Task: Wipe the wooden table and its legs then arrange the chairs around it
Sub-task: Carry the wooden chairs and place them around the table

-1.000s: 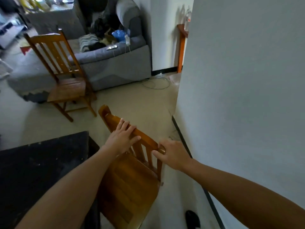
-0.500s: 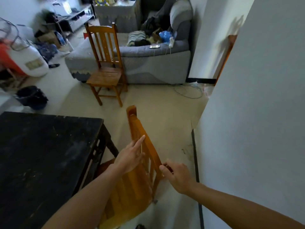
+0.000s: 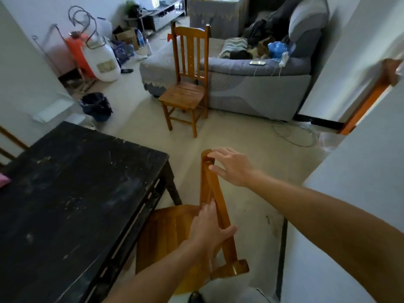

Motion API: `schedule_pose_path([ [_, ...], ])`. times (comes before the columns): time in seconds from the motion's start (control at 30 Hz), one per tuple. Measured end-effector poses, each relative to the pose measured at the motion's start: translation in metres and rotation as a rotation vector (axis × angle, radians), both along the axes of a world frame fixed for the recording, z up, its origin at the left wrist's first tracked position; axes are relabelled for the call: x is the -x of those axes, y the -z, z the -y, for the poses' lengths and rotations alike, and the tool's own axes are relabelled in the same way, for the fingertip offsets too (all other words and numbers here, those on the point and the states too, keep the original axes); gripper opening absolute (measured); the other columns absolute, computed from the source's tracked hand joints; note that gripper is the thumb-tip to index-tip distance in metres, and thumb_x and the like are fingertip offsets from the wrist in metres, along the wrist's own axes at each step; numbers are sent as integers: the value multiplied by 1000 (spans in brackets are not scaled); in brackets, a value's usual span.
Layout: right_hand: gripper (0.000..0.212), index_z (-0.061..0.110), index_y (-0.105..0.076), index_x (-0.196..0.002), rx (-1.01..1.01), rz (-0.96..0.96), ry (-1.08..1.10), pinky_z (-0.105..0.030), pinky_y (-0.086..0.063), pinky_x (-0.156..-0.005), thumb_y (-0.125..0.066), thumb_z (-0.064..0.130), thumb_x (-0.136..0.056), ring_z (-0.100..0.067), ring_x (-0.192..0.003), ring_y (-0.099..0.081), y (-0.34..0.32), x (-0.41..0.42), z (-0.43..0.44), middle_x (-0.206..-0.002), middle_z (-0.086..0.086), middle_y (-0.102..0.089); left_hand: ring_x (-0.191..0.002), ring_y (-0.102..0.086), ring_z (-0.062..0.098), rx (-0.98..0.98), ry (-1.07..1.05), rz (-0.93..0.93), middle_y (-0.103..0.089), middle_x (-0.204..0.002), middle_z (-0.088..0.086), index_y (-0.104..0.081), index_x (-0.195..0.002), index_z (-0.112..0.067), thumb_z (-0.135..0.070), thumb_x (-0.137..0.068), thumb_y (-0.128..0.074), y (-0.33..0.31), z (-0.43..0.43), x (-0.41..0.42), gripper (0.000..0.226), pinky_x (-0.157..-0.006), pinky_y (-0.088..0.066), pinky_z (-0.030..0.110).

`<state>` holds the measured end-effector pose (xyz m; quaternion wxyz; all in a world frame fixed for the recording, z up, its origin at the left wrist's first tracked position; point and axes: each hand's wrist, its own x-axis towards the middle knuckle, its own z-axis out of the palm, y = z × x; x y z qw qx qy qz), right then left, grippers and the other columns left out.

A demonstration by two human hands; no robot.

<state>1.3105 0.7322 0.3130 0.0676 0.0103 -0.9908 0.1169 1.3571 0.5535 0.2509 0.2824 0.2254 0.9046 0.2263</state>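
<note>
A dark, scuffed wooden table fills the lower left. Beside its right edge stands a brown wooden chair, seat turned toward the table and partly under its edge. My left hand grips the top rail of this chair's back, fingers on one side and thumb on the other. My right hand rests on the far end of the same rail with its fingers spread and nearly straight. A second wooden chair stands apart on the floor in front of the sofa.
A white wall runs close along the right. A grey sofa with clutter stands behind the second chair. A dark bin, a white container and floor cables lie around the open floor.
The near chair has turned so its seat faces the table. My right hand moved from the rail's near end to its far end, and my left hand shifted to grip the near part.
</note>
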Motion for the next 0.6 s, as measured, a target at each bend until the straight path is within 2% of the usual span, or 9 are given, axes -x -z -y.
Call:
schedule_pose_path([
  [0.1, 44, 24, -53, -132, -109, 107, -141, -45, -37, -107, -40, 49, -99, -24, -138, -37, 10, 33, 2, -144, -2, -48, -127, -43, 20, 56, 13, -56, -41, -141, -1, -26, -143, -23, -60, -67, -71, -11, -6, 6, 96, -104, -42, 44],
  [0.17, 42, 27, -61, -123, -172, 150, -226, -47, -35, -108, -35, 51, -100, -23, -139, -34, 19, 51, -1, -139, 0, -52, -128, -41, 20, 107, 12, -65, -41, -140, -1, -26, -144, -22, -54, -68, -73, -19, -9, 12, 95, -107, -37, 44],
  [0.27, 45, 30, -70, -106, -232, 125, -328, -43, -40, -101, -31, 51, -101, -21, -124, -44, 27, 70, -8, -120, 5, -60, -128, -41, 20, 121, -17, -40, -41, -141, -2, -27, -142, -27, -56, -66, -73, -24, -5, 17, 93, -109, -34, 43],
  [0.37, 52, 28, -72, -95, -224, 114, -390, -38, -44, -92, -27, 53, -100, -19, -108, -47, 32, 80, -9, -105, 7, -60, -141, -23, 19, 158, 7, -49, -26, -153, -5, -18, -148, -33, -61, -70, -68, -26, 9, 22, 97, -113, -19, 43],
  [0.6, 62, 24, -70, -89, -213, 191, -538, -31, -45, -85, -25, 67, -94, -12, -95, -44, 18, 78, 9, -95, 6, -52, -147, 2, 14, 247, -57, -82, -4, -159, -16, -22, -146, -45, -67, -76, -62, -45, 57, 9, 84, -116, -3, 45],
])
